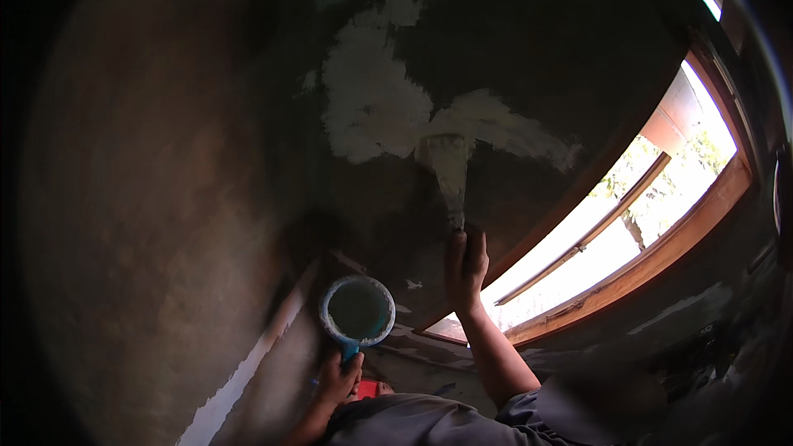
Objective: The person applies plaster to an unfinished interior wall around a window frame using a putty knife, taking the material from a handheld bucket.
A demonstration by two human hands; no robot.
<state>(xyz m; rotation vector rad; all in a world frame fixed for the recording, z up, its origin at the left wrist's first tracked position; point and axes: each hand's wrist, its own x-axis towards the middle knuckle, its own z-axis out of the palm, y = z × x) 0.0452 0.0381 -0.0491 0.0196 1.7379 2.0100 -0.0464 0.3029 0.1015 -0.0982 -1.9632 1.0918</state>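
My right hand [467, 266] is raised and wrapped round the handle of a putty knife [450, 175]. The wide blade points up, its edge against the dark wall at the lower border of a whitish putty patch [372, 103]. This patch spreads up to the left and out to the right of the blade. Lower and to the left, my left hand [337, 380] grips the short blue handle of a round dipper [360, 339]. Whitish putty coats the dipper's rim, and its inside looks dark grey-green; how much it holds I cannot tell.
At the right is a bright window opening with a wooden frame [702, 208] and a bar across it. A brown wall [149, 198] stands on the left. A pale strip [227, 396] runs up toward the dipper. Something red [369, 389] shows beside my left hand.
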